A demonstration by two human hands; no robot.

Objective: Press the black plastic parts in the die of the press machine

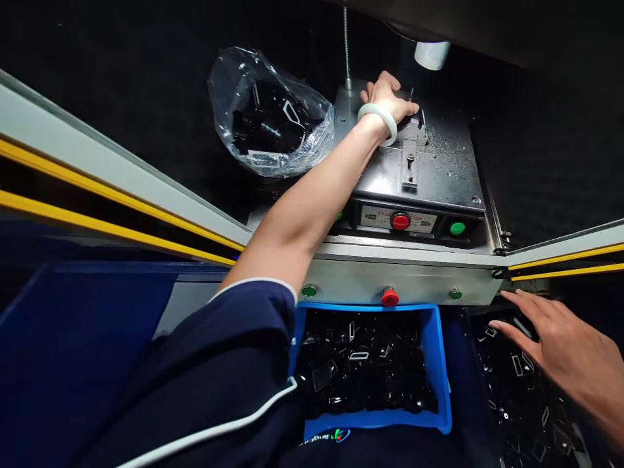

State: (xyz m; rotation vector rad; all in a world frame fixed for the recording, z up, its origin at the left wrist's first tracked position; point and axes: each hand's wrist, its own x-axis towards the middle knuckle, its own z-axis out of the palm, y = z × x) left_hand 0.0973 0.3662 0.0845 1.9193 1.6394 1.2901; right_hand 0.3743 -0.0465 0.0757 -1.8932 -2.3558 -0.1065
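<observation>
My left hand (pixel 386 97), with a pale bangle at the wrist, reaches over the metal fixture (pixel 414 133) on the machine bed. Its fingers bend around a dark, glossy plastic part (pixel 418 119) at the fixture, and the thumb lies against it; how firm the grip is stays partly hidden. At the right, my right hand (pixel 556 335) hovers above a dark bin of glossy black parts (pixel 541 416). The thumb and fingers of that hand are stretched out and apart, with nothing visibly gripped.
A clear plastic bag (pixel 312 146) of black parts sits left of the fixture. A blue crate (pixel 444 370) of similar parts stands below the front panel (pixel 351 279). Red (pixel 400 221) and green buttons (pixel 457 228) line the machine. Yellow-striped rails (pixel 146 218) flank the opening.
</observation>
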